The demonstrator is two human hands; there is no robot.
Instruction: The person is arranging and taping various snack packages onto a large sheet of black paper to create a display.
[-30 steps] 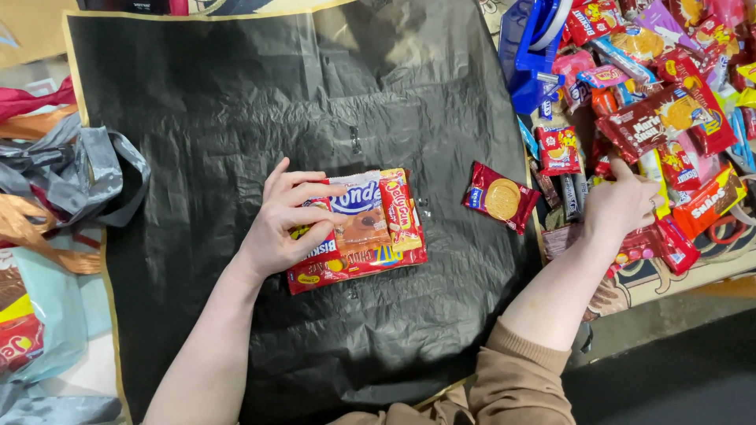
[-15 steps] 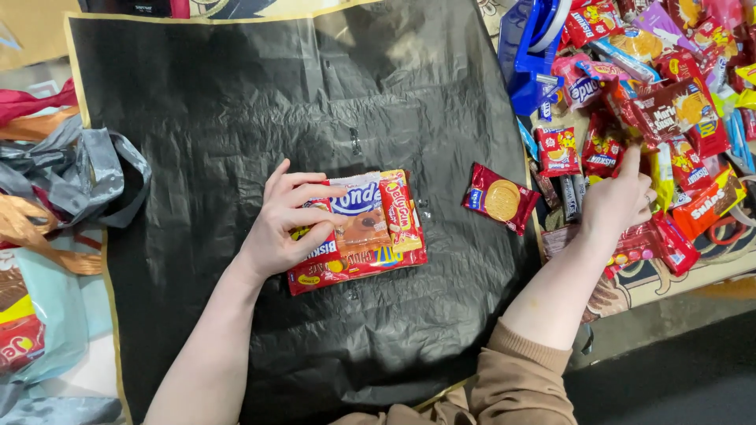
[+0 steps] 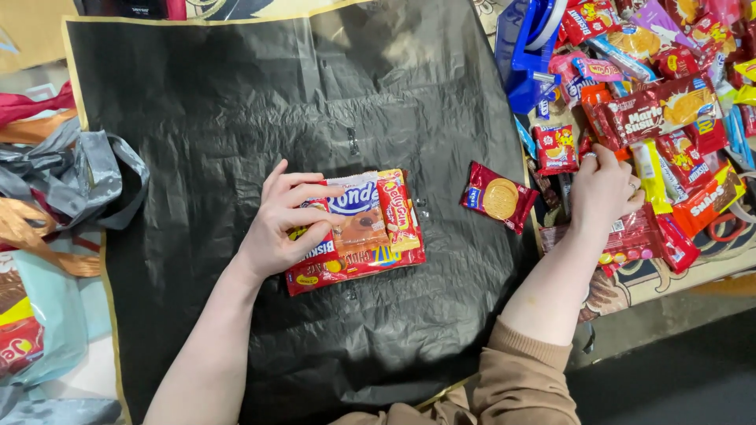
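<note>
While the left hand [image 3: 283,224] presses flat, fingers spread, on a small stack of snack packets [image 3: 364,228] at the centre of the frame, the right hand [image 3: 602,189] reaches into a heap of wrapped biscuits and sweets [image 3: 669,118] at the upper right. Its fingers curl down among the packets; whether they have closed on one cannot be told from this angle. The stack, red and yellow wrappers with a white-and-blue one on top, lies on a black plastic sheet [image 3: 236,102] that covers most of the work surface. A single red biscuit packet [image 3: 498,197] lies alone on the sheet, between the stack and the heap, touched by neither hand.

By the look of it, packets are being gathered into one bundle on the sheet, and the step in hand is picking another from the heap; that calls for a firm pinch on one wrapper while the left hand keeps the stack from sliding.

A blue tape dispenser [image 3: 526,47] stands at the top edge of the heap. At the left edge lie grey and orange bags [image 3: 71,177], crumpled, their contents hidden.
</note>
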